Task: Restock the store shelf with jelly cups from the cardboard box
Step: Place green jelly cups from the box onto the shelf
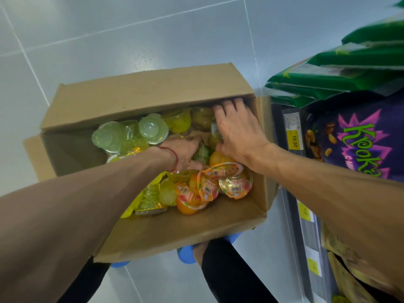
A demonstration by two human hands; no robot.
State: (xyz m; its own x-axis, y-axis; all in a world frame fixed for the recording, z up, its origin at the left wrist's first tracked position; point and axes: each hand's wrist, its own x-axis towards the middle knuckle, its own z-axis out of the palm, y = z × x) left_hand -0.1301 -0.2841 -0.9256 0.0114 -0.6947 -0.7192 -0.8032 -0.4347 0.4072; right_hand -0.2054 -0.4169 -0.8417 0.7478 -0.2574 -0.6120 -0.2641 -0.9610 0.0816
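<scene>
An open cardboard box (183, 228) stands on the floor below me, holding several jelly cups: green ones (113, 136) at the left, yellow ones (179, 121) at the back, orange ones (231, 184) at the front right. Both my hands reach into the box. My left hand (185, 152), with a red string at the wrist, lies among the cups in the middle, its fingers hidden between them. My right hand (236, 125) rests on the cups at the back right corner, fingers curled over a cup there; how firmly it grips is unclear.
The store shelf edge (293, 136) with yellow price tags runs down the right side. Purple snack bags (358, 145) and green bags (349, 71) stick out from it close to the box. Pale floor tiles (109, 29) surround the box. My blue shoes (188, 254) show under its near flap.
</scene>
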